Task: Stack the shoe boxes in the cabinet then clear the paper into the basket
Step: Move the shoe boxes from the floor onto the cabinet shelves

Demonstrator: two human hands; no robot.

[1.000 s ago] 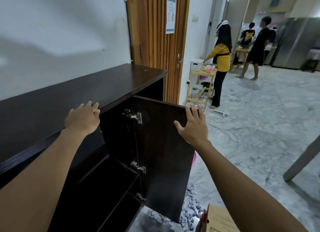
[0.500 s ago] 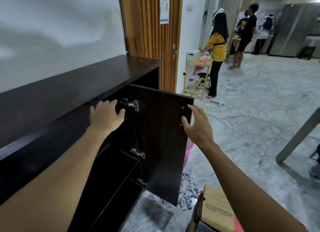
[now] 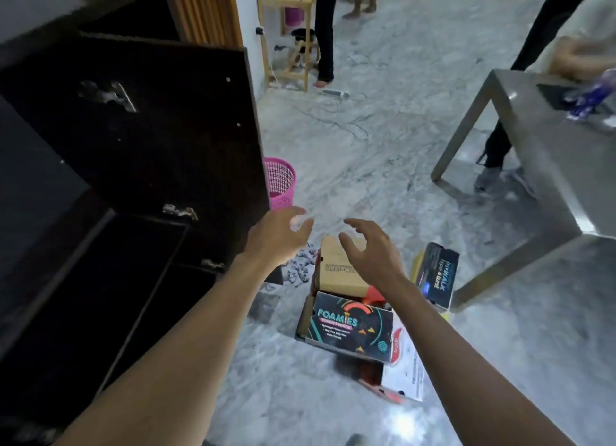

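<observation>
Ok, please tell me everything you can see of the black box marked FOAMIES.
It is a black cardboard shoe box with FOAMIES printed in teal, a pink strip of small text below, an orange arc and coloured triangles. It lies tilted, printed face up, on a pile of boxes on the marble floor. A plain brown box lies behind it, a white and red box under its right side. The left hand and right hand are above the pile; neither touches it.
</observation>
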